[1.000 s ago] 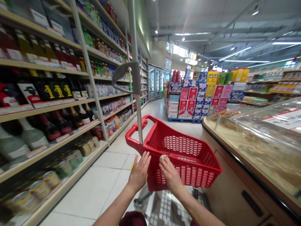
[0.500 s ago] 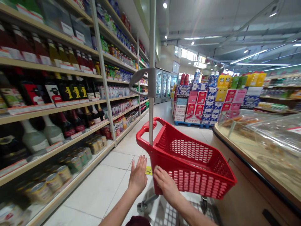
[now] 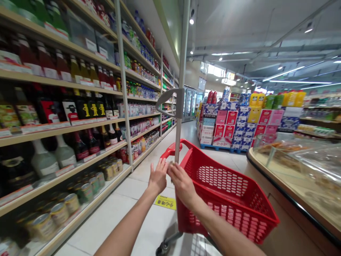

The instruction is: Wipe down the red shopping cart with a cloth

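A red plastic shopping cart (image 3: 229, 199) with a perforated basket stands in front of me. My left hand (image 3: 157, 177) is at the near side of its red handle (image 3: 172, 151), fingers stretched forward and thumb apart; I cannot tell whether they touch it. Close beside it, my right hand (image 3: 182, 185) has its fingers bent together in front of the handle's corner. A small greyish bit shows at those fingertips, too small to name. From the handle area rises a metal pole (image 3: 183, 53) with a grey loop-shaped bracket (image 3: 170, 103).
Shelves of bottles and cans (image 3: 66, 121) line the left side. On the right is a counter (image 3: 282, 199) with clear covers, close to the cart. Stacked drink boxes (image 3: 226, 124) stand ahead. A yellow sign (image 3: 165, 202) lies on the tiled floor.
Both hands have risen from below the cart's handle up to its level and come closer together. The cart and pole appear slightly lower and further right in view.
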A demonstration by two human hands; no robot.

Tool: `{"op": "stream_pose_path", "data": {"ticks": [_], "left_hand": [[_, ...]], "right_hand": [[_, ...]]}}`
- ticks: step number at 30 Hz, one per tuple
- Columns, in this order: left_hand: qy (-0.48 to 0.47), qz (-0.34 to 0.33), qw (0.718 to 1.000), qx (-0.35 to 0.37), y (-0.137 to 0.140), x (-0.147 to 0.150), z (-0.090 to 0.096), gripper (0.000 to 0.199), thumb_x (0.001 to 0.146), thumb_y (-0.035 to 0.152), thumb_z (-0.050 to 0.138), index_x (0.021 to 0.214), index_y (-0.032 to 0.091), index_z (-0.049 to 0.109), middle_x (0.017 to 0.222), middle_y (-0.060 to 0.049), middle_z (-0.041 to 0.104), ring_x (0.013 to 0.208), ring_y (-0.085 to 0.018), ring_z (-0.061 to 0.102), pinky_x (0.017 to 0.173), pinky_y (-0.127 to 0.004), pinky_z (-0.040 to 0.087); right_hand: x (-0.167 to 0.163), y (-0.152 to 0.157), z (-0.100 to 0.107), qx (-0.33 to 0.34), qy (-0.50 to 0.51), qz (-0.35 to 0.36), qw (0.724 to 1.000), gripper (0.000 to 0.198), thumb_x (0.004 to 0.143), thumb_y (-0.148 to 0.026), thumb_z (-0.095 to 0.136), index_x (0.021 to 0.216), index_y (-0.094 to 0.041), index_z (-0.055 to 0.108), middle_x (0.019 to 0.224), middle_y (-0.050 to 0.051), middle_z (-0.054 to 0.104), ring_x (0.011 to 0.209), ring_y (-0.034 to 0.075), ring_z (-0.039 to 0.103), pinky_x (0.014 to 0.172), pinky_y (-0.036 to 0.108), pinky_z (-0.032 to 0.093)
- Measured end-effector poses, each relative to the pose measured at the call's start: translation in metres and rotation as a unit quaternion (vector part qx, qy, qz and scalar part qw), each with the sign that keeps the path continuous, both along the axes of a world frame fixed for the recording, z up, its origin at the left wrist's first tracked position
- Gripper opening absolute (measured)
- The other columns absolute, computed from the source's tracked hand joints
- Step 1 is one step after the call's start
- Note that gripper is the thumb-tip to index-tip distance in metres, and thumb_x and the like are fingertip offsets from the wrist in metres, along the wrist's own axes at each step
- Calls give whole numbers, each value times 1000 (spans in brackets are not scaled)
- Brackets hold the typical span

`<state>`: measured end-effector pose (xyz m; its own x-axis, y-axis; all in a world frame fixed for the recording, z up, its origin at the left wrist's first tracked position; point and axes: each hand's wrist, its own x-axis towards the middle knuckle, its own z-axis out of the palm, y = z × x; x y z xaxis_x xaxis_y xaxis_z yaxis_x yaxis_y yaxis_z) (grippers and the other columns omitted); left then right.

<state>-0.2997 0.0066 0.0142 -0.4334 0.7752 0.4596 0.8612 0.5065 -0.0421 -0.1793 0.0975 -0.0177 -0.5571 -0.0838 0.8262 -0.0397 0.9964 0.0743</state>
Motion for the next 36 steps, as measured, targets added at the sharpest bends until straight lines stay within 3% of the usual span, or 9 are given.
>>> {"op": "stream_pose_path", "data": {"ticks": [3, 6, 11, 14, 18, 24, 29, 34, 36], "left_hand": [[-6, -5, 1000, -21, 4, -2, 3, 69, 60, 7, 39, 128, 12, 32, 139, -9, 27, 130, -21, 19, 103, -55, 10], [-5, -20, 999, -28, 1, 0, 0, 69, 60, 6, 38, 128, 12, 32, 139, -9, 27, 130, -20, 19, 104, -53, 11], [-11, -15, 999, -28, -4, 5, -3, 71, 60, 7, 39, 130, 11, 29, 141, -9, 21, 130, -21, 16, 104, -52, 11], [-18, -18, 999, -27, -4, 8, -4, 72, 60, 9, 39, 131, 12, 27, 142, -8, 19, 131, -20, 13, 105, -52, 9], [-24, -20, 999, -35, -5, 13, -4, 76, 58, 11, 40, 132, 12, 23, 143, -7, 15, 131, -20, 11, 105, -51, 8], [-24, -14, 999, -29, -7, 17, -3, 75, 58, 9, 39, 132, 12, 25, 143, -8, 16, 132, -19, 10, 105, -49, 9], [-19, -14, 999, -34, -7, 17, -6, 77, 58, 10, 41, 133, 13, 22, 144, -7, 13, 132, -19, 7, 105, -49, 8], [-23, -14, 999, -29, -7, 19, -4, 77, 58, 9, 41, 132, 12, 23, 143, -9, 14, 132, -20, 9, 105, -48, 9], [-26, -15, 999, -31, -7, 19, -3, 77, 58, 9, 42, 132, 12, 23, 143, -8, 15, 132, -20, 9, 105, -48, 9]], "right_hand": [[-18, 20, 38, 113, -19, 9, 993, 32, 86, -13, 37, 115, -13, 52, 122, 9, 52, 124, 22, 32, 101, 41, 35], [-23, 39, 73, 265, -87, 51, 959, 30, 85, -11, 38, 110, -10, 55, 115, 9, 57, 121, 21, 37, 101, 38, 35], [-16, 48, 146, 256, -40, -33, 965, 34, 83, -9, 38, 115, -8, 52, 127, 12, 46, 127, 25, 23, 104, 45, 27], [-7, 45, 142, 257, -36, -47, 965, 35, 83, -8, 38, 114, -10, 52, 130, 11, 43, 128, 25, 22, 104, 45, 25], [1, 44, 121, 347, -101, 19, 932, 31, 82, -12, 39, 108, -9, 57, 120, 10, 53, 123, 21, 34, 101, 37, 33], [-1, 43, 170, 275, -22, -105, 955, 38, 81, -9, 39, 118, -12, 49, 134, 9, 38, 128, 26, 22, 104, 46, 23], [10, 46, 133, 378, -102, -5, 920, 33, 83, -14, 38, 110, -11, 55, 127, 7, 47, 125, 21, 30, 103, 37, 28], [10, 48, 161, 288, -45, -92, 952, 40, 82, -10, 37, 121, -11, 46, 134, 7, 37, 128, 25, 21, 104, 45, 23], [11, 47, 160, 281, -40, -86, 955, 40, 83, -10, 36, 121, -11, 46, 135, 8, 37, 129, 25, 19, 104, 45, 23]]}}
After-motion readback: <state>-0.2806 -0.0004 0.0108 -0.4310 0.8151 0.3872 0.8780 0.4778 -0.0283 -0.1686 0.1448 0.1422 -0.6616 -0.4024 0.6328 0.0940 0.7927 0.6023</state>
